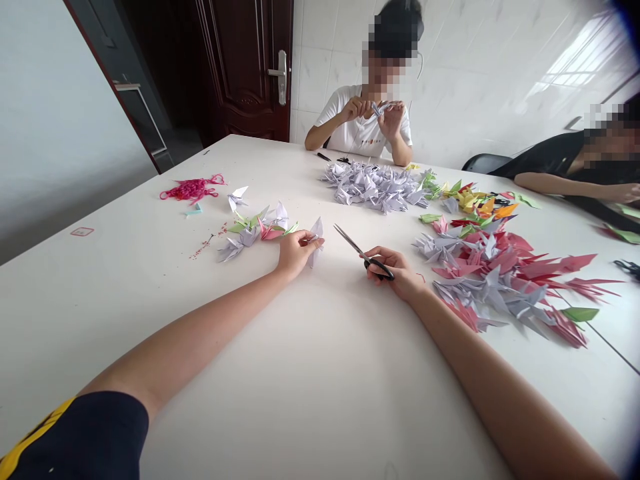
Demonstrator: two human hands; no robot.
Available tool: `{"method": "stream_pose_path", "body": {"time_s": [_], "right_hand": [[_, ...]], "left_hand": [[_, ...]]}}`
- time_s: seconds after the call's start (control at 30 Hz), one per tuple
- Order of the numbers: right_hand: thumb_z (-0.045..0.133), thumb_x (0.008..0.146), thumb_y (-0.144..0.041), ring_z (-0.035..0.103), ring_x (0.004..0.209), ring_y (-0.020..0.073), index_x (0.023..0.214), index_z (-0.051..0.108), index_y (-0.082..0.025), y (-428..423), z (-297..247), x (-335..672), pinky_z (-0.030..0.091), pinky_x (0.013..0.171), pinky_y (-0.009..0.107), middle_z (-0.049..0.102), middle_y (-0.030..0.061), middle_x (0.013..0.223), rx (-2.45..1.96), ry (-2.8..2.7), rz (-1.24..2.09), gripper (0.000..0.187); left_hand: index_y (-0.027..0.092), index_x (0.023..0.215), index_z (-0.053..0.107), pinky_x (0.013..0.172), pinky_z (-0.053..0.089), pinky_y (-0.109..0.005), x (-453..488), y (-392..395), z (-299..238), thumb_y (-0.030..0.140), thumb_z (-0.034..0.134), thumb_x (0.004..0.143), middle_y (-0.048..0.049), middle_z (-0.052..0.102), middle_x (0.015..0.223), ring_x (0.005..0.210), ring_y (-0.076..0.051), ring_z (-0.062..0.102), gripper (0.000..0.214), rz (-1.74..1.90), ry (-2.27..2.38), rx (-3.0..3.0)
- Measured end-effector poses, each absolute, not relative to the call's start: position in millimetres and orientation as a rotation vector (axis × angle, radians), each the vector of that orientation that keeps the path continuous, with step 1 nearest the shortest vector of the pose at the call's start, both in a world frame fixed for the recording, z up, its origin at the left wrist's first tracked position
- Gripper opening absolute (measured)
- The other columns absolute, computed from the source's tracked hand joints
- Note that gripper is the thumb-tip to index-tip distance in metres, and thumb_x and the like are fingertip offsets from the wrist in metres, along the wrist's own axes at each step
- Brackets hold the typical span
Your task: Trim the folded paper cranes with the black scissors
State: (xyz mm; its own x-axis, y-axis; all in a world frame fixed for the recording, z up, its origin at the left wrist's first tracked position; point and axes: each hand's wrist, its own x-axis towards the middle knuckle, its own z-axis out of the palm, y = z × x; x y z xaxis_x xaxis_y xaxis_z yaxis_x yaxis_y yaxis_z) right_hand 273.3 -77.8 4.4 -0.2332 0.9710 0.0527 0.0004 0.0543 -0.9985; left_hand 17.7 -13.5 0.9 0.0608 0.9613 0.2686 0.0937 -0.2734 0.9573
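Observation:
Between the fingers of my left hand (296,253) is a pale lilac folded paper crane (316,233), held upright just above the table. My right hand (393,270) grips a pair of scissors (350,239) by the black handles, blades pointing up and left toward the crane but apart from it. Left of my left hand lies a small group of paper cranes (245,238) in lilac, green and pink. A larger heap of pink and lilac cranes (493,267) spreads to the right of my right hand.
Pink yarn (193,189) lies on the white table (200,373) at the far left, near a lone white crane (238,197). A lilac crane pile (375,183) is at the back. A person (373,113) sits opposite holding folded paper; another person (560,160) sits at right.

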Motion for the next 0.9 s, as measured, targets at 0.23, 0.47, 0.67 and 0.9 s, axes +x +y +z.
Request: {"method": "stream_pose_path", "body": {"time_s": [0.23,0.47,0.67,0.9], "right_hand": [[0.082,0.071,-0.042,0.050,0.049,0.0119,0.096,0.069,-0.020,-77,3,275,0.040,0.048,0.027,0.065,0.0000,0.065,-1.067,-1.417,1.335,0.036],[0.082,0.073,-0.042,0.051,0.050,0.0124,0.097,0.068,-0.020,-77,1,276,0.039,0.049,0.027,0.066,0.0003,0.065,-1.073,-1.437,1.333,0.035],[0.082,0.073,-0.041,0.051,0.050,0.0120,0.097,0.069,-0.020,-76,2,275,0.040,0.049,0.026,0.066,0.0003,0.065,-1.071,-1.434,1.342,0.035],[0.082,0.074,-0.041,0.051,0.050,0.0120,0.098,0.069,-0.020,-76,0,277,0.040,0.049,0.026,0.066,0.0003,0.065,-1.064,-1.434,1.343,0.034]], "left_hand": [[0.017,0.078,0.074,0.075,0.049,-0.031,17,-12,0,0.039,0.074,0.076,-0.0070,0.076,0.083,0.078,-0.020,0.067,0.022,1.322,1.109,1.551],[0.018,0.078,0.075,0.073,0.048,-0.030,18,-9,-6,0.039,0.076,0.074,-0.0050,0.075,0.078,0.076,-0.019,0.066,0.022,1.330,1.102,1.538],[0.018,0.071,0.071,0.066,0.044,-0.028,19,-12,0,0.036,0.075,0.073,-0.0029,0.072,0.073,0.069,-0.017,0.061,0.019,1.323,1.116,1.534],[0.019,0.072,0.071,0.067,0.043,-0.028,20,-16,6,0.029,0.068,0.078,-0.0020,0.072,0.077,0.070,-0.016,0.060,0.012,1.300,1.189,1.608]]}}
